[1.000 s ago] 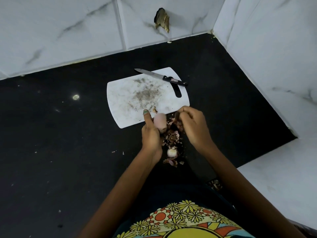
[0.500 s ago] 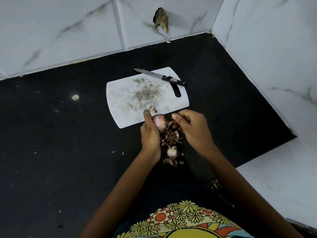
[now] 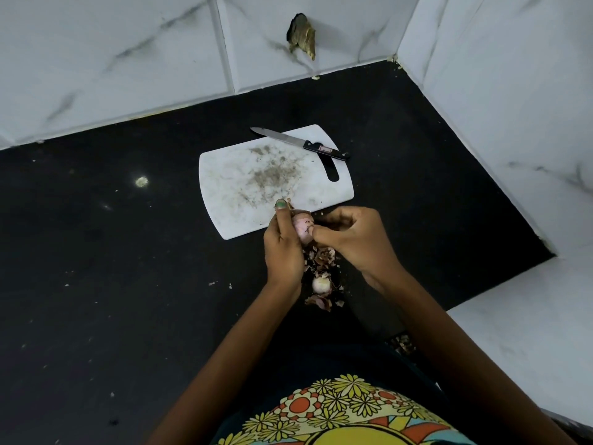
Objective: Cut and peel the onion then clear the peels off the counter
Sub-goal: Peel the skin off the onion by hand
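Head camera, looking down at a person standing at a black desk point(image 3: 128, 284) in a tiled corner. The left hand point(image 3: 284, 248) grips a small pinkish onion point(image 3: 303, 228), thumb up along its side, holding it just above the desk. The right hand point(image 3: 349, 239) is touching the onion from the other side, its fingertips point(image 3: 317, 232) pinched at the skin; whether a strip is actually caught between them is hard to tell at this size. Directly below both hands lies a heap of brown peels point(image 3: 322, 256), and nearer the person's body a second, paler onion point(image 3: 321, 285) sits among more scraps. Just beyond the hands is a white cutting board point(image 3: 244, 178), with a black-handled knife point(image 3: 301, 144) resting across its far edge, untouched. This looks like the peeling step, midway. Next comes pulling the pinched skin away and dropping it on the heap; clearing the peels has not begun.
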{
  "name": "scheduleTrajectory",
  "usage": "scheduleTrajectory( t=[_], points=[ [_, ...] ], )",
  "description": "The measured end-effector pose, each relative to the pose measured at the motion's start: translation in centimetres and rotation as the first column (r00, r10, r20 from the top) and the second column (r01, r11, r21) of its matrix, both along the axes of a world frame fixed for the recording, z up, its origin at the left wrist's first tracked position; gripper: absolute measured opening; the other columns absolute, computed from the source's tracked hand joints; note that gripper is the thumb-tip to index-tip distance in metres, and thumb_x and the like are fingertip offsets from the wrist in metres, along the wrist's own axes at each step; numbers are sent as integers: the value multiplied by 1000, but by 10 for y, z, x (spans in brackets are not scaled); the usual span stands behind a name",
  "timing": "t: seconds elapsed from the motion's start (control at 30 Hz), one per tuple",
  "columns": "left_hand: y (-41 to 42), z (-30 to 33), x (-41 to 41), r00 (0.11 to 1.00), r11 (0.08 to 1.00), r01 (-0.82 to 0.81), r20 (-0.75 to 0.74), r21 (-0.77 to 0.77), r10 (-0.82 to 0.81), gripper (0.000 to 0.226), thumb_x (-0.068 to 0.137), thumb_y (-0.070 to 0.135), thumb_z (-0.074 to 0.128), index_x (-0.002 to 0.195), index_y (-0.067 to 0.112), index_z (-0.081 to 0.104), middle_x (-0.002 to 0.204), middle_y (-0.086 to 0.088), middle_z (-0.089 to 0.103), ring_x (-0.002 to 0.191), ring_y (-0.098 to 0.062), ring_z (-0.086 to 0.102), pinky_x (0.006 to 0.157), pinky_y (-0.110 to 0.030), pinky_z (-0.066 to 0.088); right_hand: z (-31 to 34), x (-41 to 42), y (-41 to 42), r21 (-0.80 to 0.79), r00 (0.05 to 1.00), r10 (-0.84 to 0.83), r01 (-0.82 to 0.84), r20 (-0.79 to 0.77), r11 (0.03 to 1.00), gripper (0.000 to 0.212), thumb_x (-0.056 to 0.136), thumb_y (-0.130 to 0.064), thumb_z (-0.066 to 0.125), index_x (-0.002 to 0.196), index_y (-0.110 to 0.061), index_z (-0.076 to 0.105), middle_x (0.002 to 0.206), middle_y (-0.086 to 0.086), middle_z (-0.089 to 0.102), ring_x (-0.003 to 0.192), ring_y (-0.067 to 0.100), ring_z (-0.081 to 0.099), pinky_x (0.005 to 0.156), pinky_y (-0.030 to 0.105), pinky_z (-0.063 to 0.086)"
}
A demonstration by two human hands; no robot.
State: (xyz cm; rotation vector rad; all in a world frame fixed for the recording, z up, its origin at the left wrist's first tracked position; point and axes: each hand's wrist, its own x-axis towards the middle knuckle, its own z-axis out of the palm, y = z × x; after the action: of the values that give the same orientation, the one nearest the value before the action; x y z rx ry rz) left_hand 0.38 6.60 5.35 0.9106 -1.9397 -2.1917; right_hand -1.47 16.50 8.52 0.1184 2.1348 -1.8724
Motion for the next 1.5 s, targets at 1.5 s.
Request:
scheduleTrajectory(
  t=[1.5],
  points=[
    [-14, -18, -7, 999, 985, -18, 33, 170, 13, 65, 100, 54, 24, 84, 12, 72, 86, -15, 72, 86, -29, 67, 93, -48, 51, -22, 1, 11, 444, 730, 364, -92, -579, 891, 11, 75, -3, 74, 84, -3, 67, 88, 3, 65, 82, 8, 59, 73, 18, 48]
  ],
)
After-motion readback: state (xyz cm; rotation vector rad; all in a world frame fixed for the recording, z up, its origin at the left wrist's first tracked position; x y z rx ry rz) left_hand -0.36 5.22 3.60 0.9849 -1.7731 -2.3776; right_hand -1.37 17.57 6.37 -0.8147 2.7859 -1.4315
